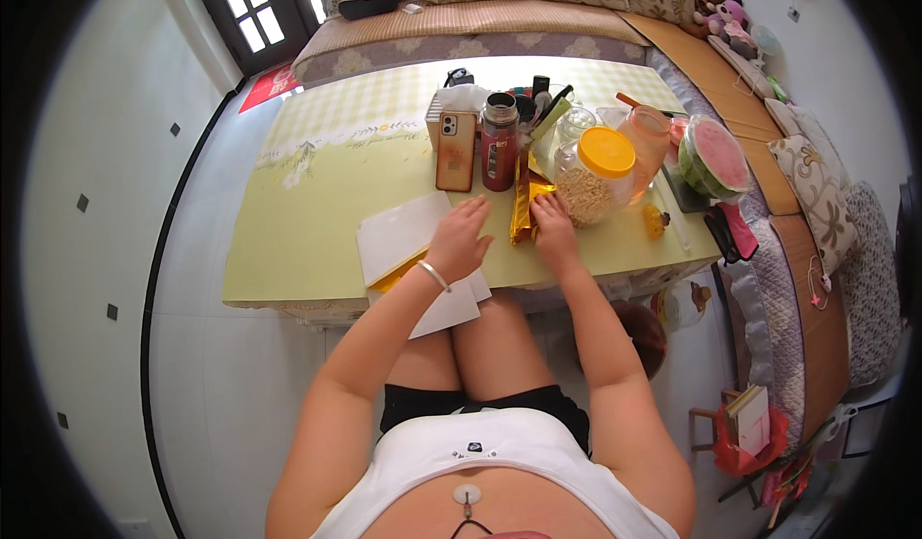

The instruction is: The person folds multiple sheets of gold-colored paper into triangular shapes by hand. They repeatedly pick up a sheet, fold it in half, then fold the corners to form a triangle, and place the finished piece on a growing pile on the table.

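Note:
My left hand (pixel 461 239) hovers over the near part of the table, beside white sheets of paper (pixel 401 232). Its fingers are stretched out with nothing in them, and a bangle (pixel 434 276) circles the wrist. Under the papers a strip of orange-yellow (pixel 401 271) shows. My right hand (pixel 554 234) has its fingers on a shiny gold foil pouch (pixel 523 203), gripping its near right side. Just right of the pouch stands a clear jar of oat-like flakes (pixel 588 193) with a yellow lid (pixel 606 152). A red flask (pixel 499 145) and an upright phone (pixel 455 152) are behind my hands.
A cut watermelon (pixel 713 158) and a pinkish clear jar (pixel 645 145) stand on the table's right side. A small yellow figure (pixel 656 220) sits near the front edge. Below is a dark bin (pixel 637 339). A long sofa (pixel 768 183) runs along the right.

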Tool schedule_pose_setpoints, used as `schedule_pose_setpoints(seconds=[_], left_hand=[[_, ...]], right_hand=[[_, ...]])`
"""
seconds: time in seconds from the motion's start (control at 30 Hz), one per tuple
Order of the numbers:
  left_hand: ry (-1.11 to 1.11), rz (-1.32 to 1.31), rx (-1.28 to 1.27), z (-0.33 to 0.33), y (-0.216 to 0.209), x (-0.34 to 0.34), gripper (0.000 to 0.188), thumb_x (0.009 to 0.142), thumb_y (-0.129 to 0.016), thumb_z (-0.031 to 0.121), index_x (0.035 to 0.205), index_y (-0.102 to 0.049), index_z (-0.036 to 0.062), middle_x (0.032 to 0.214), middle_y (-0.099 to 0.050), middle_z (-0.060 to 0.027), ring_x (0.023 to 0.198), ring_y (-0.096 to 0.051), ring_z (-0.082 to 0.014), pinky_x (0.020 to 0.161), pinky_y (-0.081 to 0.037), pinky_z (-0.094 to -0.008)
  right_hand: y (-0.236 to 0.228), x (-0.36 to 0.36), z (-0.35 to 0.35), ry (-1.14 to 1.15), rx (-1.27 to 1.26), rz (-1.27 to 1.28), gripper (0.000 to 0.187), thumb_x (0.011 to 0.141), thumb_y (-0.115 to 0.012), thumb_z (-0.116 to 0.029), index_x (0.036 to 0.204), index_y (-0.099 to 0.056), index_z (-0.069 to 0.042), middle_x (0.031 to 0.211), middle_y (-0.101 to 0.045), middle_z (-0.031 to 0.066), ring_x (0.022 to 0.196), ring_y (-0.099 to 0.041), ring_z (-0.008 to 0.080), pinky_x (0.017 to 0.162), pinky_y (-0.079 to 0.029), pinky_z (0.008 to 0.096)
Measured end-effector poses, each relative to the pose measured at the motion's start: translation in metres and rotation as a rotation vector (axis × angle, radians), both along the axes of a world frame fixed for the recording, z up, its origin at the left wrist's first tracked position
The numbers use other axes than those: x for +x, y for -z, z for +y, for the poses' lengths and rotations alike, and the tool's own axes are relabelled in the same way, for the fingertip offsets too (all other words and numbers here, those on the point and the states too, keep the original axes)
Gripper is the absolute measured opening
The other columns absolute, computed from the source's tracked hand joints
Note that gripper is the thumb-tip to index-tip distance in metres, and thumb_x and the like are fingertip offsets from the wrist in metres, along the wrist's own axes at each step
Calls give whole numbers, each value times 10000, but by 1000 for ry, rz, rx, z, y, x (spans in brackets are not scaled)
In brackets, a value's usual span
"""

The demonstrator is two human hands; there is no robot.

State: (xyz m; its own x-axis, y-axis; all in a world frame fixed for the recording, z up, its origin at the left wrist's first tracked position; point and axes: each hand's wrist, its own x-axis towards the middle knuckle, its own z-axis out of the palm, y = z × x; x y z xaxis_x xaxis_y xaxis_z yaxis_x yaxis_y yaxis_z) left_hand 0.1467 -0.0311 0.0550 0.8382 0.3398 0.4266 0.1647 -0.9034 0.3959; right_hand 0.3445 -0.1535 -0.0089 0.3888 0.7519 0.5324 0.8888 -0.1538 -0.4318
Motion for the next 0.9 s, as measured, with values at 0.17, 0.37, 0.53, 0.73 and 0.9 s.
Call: schedule_pose_setpoints(seconds=[0.17, 0.37, 0.53, 0.73, 0.9], left_hand=[[117, 92, -80, -3, 21, 55, 633, 907, -670, 266, 1434, -453, -9, 1529, -416, -197, 1418, -369, -395, 1153, -340, -439], [144, 304, -7, -9, 28, 70, 684, 901, -672, 314, 1472, -419, 36, 1543, -390, -206, 1424, -349, -412, 1164, -308, -452], [148, 217, -30, -10, 42, 64, 682, 869, -687, 277, 1458, -430, 47, 1531, -390, -224, 1407, -363, -422, 1158, -311, -469], [197, 227, 30, -8, 46, 60, 636, 861, -689, 273, 1408, -476, 29, 1494, -423, -225, 1392, -375, -427, 1151, -314, -485], [127, 339, 34, -5, 53, 54, 650, 875, -683, 341, 1397, -479, 12, 1515, -393, -228, 1410, -352, -423, 1158, -300, -504]], right_hand=[[6, 0, 5, -35, 18, 143, 391, 877, -499, -12, 1243, -632, 29, 1364, -577, 222, 1329, -494, 365, 1111, -400, 416], [-1, -2, 4, 0, 127, 372, 380, 902, -484, -36, 1252, -605, 52, 1359, -548, 292, 1291, -516, 410, 1095, -413, 431], [-1, -7, 31, 59, 205, 398, 538, 941, -488, -97, 1436, -393, 91, 1440, -478, 290, 1374, -420, 422, 1156, -323, 440], [-10, -8, 59, 140, 22, 279, 649, 968, -523, -194, 1502, -284, 85, 1447, -462, 300, 1386, -401, 423, 1191, -247, 434], [-16, -5, 64, 42, -49, 401, 578, 946, -561, -144, 1466, -397, 48, 1385, -526, 290, 1341, -461, 404, 1123, -364, 418]])
